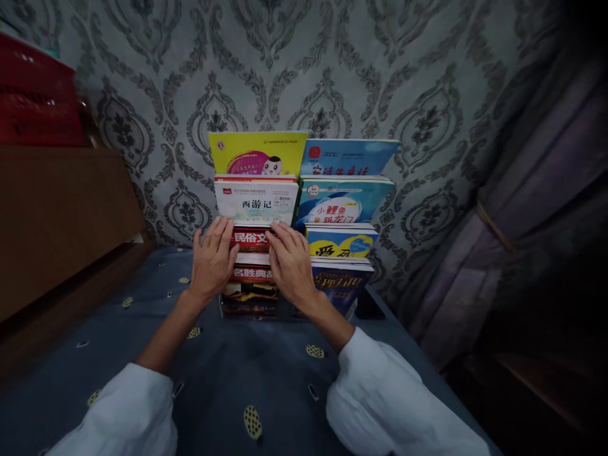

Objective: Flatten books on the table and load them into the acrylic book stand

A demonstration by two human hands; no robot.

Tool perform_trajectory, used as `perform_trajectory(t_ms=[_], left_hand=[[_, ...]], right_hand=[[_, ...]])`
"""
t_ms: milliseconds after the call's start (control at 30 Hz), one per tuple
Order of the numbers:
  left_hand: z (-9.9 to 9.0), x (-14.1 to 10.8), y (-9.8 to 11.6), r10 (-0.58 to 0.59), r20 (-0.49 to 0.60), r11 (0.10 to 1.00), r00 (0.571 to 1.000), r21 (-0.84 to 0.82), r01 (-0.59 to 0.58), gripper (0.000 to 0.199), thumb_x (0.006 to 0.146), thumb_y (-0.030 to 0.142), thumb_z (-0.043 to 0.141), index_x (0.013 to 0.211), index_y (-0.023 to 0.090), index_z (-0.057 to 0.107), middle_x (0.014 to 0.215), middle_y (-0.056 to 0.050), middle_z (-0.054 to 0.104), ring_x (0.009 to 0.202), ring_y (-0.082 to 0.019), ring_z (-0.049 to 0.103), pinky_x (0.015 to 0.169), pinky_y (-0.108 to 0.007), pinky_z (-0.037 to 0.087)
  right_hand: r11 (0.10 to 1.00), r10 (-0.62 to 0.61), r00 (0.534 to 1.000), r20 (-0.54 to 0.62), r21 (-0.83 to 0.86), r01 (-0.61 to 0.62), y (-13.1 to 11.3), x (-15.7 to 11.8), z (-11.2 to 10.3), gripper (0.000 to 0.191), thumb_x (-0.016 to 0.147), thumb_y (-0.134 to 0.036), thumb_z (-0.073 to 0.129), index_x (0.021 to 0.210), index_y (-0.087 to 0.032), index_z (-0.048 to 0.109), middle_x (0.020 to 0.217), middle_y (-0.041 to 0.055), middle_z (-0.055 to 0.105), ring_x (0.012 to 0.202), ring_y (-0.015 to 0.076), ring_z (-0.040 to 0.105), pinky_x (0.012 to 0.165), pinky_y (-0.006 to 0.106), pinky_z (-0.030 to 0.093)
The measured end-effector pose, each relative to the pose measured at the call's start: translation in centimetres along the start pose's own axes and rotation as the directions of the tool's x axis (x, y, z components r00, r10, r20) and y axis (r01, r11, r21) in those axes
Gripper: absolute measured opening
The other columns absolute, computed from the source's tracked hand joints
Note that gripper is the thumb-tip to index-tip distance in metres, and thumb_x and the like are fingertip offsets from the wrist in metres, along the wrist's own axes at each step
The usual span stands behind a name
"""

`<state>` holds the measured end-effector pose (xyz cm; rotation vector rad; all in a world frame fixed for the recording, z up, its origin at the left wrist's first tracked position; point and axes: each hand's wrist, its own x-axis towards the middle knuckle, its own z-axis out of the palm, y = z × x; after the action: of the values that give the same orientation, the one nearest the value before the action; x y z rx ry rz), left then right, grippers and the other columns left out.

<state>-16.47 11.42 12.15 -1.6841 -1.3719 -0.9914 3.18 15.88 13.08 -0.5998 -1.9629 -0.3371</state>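
Books stand upright in two columns of stepped rows. My left hand point(213, 259) lies at the left edge of a red book point(251, 239) in the left column, fingers bent over its top corner. At the opposite corner, my right hand point(291, 261) has its fingers curled over the edge, so the book sits between both hands. Behind it stands a white book point(255, 201), then a yellow book point(259, 152). In front is another red-topped book point(251, 291) with a dark picture. The lower edges of the held book are hidden.
The right column has a blue book point(349, 156), a teal book point(344, 199), a yellow-and-blue book point(341, 244) and a dark blue book point(339, 285). Patterned wallpaper point(285, 76) is behind. A wooden cabinet point(61, 215) bearing a red box point(38, 95) is left; a tied curtain point(503, 209) hangs right.
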Motion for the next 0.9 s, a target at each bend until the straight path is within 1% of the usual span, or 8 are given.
perform_trajectory(t_ms=[200, 367, 500, 600, 667, 733, 800, 900], left_hand=[[-0.1, 0.3, 0.0, 0.000, 0.018, 1.000, 1.000, -0.008, 0.000, 0.049, 0.104, 0.030, 0.037, 0.150, 0.014, 0.046, 0.147, -0.020, 0.055, 0.141, -0.031, 0.048, 0.116, -0.052, 0.028], [-0.8, 0.4, 0.0, -0.022, 0.061, 0.999, 0.998, -0.037, 0.024, 0.049, 0.105, 0.030, 0.036, 0.151, 0.015, 0.045, 0.149, -0.019, 0.053, 0.143, -0.030, 0.046, 0.117, -0.053, 0.027], [-1.7, -0.4, 1.0, -0.031, 0.053, 0.999, 0.998, -0.041, 0.033, 0.050, 0.104, 0.029, 0.036, 0.152, 0.015, 0.041, 0.154, -0.019, 0.049, 0.147, -0.030, 0.041, 0.119, -0.055, 0.024], [-2.1, -1.8, 2.3, 0.033, 0.025, 0.998, 0.999, -0.049, -0.032, 0.048, 0.103, 0.024, 0.039, 0.150, 0.017, 0.045, 0.153, -0.019, 0.049, 0.146, -0.029, 0.042, 0.122, -0.055, 0.020], [-2.0, -2.7, 3.0, 0.094, 0.031, 0.993, 0.995, -0.070, -0.091, 0.045, 0.101, 0.020, 0.042, 0.146, 0.018, 0.050, 0.148, -0.018, 0.055, 0.142, -0.028, 0.047, 0.122, -0.052, 0.023], [-1.6, -3.5, 3.4, 0.122, 0.052, 0.989, 0.991, -0.086, -0.117, 0.044, 0.100, 0.019, 0.044, 0.143, 0.018, 0.053, 0.141, -0.017, 0.060, 0.136, -0.027, 0.053, 0.121, -0.050, 0.027], [-1.1, -4.1, 3.5, 0.113, 0.079, 0.991, 0.990, -0.086, -0.106, 0.044, 0.100, 0.019, 0.044, 0.142, 0.017, 0.054, 0.137, -0.018, 0.063, 0.130, -0.027, 0.057, 0.119, -0.049, 0.031], [-0.4, -4.5, 3.3, 0.094, 0.106, 0.994, 0.990, -0.067, -0.087, 0.045, 0.100, 0.020, 0.043, 0.144, 0.016, 0.053, 0.135, -0.018, 0.064, 0.128, -0.028, 0.059, 0.118, -0.050, 0.032]], right_hand=[[1.000, -0.014, 1.000, 0.024, -0.016, 0.014, 0.4, 0.0, 0.1, 0.035, 0.096, -0.011, 0.046, 0.125, -0.017, 0.066, 0.141, 0.0129, 0.062, 0.134, 0.0287, 0.052, 0.110, 0.054, 0.044], [0.999, -0.031, 0.997, 0.070, 0.016, 0.030, 0.7, 0.0, -0.5, 0.035, 0.095, -0.011, 0.048, 0.124, -0.018, 0.066, 0.145, 0.0123, 0.059, 0.138, 0.0290, 0.050, 0.111, 0.056, 0.044], [0.993, -0.067, 0.994, 0.090, 0.103, 0.058, 0.8, -0.3, -1.4, 0.036, 0.096, -0.010, 0.046, 0.125, -0.017, 0.066, 0.146, 0.0128, 0.058, 0.141, 0.0269, 0.048, 0.112, 0.055, 0.045], [0.984, -0.080, 0.992, 0.101, 0.164, 0.062, 0.5, -0.7, -2.3, 0.039, 0.096, -0.009, 0.044, 0.128, -0.020, 0.064, 0.147, 0.0102, 0.058, 0.144, 0.0246, 0.046, 0.113, 0.057, 0.045], [0.981, -0.079, 0.993, 0.084, 0.184, 0.062, 0.3, -1.1, -2.8, 0.040, 0.097, -0.009, 0.042, 0.129, -0.021, 0.064, 0.147, 0.0098, 0.058, 0.145, 0.0239, 0.045, 0.113, 0.057, 0.045], [0.979, -0.069, 0.996, 0.049, 0.196, 0.058, -0.1, -1.7, -3.2, 0.039, 0.098, -0.010, 0.042, 0.129, -0.021, 0.064, 0.147, 0.0108, 0.058, 0.144, 0.0245, 0.045, 0.113, 0.058, 0.045], [0.977, -0.056, 0.998, 0.030, 0.210, 0.048, -0.4, -2.7, -3.4, 0.039, 0.097, -0.010, 0.042, 0.129, -0.021, 0.064, 0.145, 0.0116, 0.059, 0.141, 0.0255, 0.049, 0.111, 0.058, 0.047], [0.975, -0.021, 0.998, 0.066, 0.221, 0.006, -0.9, -4.6, -2.9, 0.041, 0.096, -0.009, 0.043, 0.128, -0.021, 0.066, 0.134, 0.0119, 0.066, 0.130, 0.0263, 0.057, 0.106, 0.056, 0.051]])
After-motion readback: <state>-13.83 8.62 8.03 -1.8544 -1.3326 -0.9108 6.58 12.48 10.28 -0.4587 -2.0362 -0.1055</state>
